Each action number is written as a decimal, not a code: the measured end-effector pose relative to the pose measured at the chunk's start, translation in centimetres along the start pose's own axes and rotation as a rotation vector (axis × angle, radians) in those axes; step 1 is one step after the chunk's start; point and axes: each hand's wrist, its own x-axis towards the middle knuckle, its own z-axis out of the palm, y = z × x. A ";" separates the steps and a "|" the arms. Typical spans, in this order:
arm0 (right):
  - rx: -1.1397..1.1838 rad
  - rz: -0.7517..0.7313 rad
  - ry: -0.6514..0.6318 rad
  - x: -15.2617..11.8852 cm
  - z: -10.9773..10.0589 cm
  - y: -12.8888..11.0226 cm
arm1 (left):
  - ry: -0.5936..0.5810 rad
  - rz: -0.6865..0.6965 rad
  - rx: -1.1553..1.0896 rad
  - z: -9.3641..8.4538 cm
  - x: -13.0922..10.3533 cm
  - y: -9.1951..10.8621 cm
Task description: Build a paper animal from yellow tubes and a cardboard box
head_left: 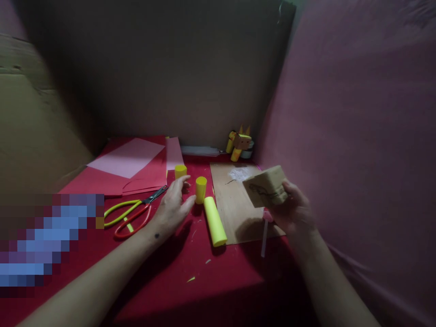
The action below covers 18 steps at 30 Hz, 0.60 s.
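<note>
My right hand (297, 209) grips a small brown cardboard box (265, 185) with dark line marks on one side, raised above a cardboard sheet (233, 209). My left hand (174, 200) is open over the red cloth, fingers apart. By its fingertips stands a short yellow paper tube (200, 190), close to the thumb; whether they touch I cannot tell. Another short yellow tube (180, 171) stands just behind that hand, partly covered by it. A longer yellow paper roll (215, 222) lies on its side at the sheet's left edge.
Scissors (136, 213) with a red and a yellow handle lie left of my left hand. Red paper (150, 178) and pink paper (127, 156) are stacked behind. A yellow-and-brown paper animal figure (241, 142) stands at the back. A pink-topped white stick (264, 238) lies below the box.
</note>
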 end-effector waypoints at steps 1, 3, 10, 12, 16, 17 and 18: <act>-0.123 -0.056 -0.008 0.2 0.1 0.3 | 0.002 0.000 0.001 0.0 0.0 0.1; -0.425 -0.201 0.002 0.8 0.6 0.9 | -0.001 0.001 0.011 0.0 0.0 0.2; -1.407 -0.522 -0.176 3.0 2.6 2.4 | -0.025 -0.019 0.033 -0.1 -0.1 0.2; -1.473 -0.496 -0.261 3.2 2.3 2.4 | -0.038 -0.039 0.007 0.0 -0.1 0.0; -1.374 -0.542 -0.213 2.2 -0.5 1.7 | -0.079 -0.107 -0.123 0.2 0.3 -0.2; -1.382 -0.542 -0.194 1.6 -1.5 1.5 | -0.098 -0.123 -0.162 0.2 0.5 -0.2; -1.419 -0.537 -0.181 1.0 -2.6 1.4 | -0.121 -0.134 -0.194 0.3 0.8 -0.2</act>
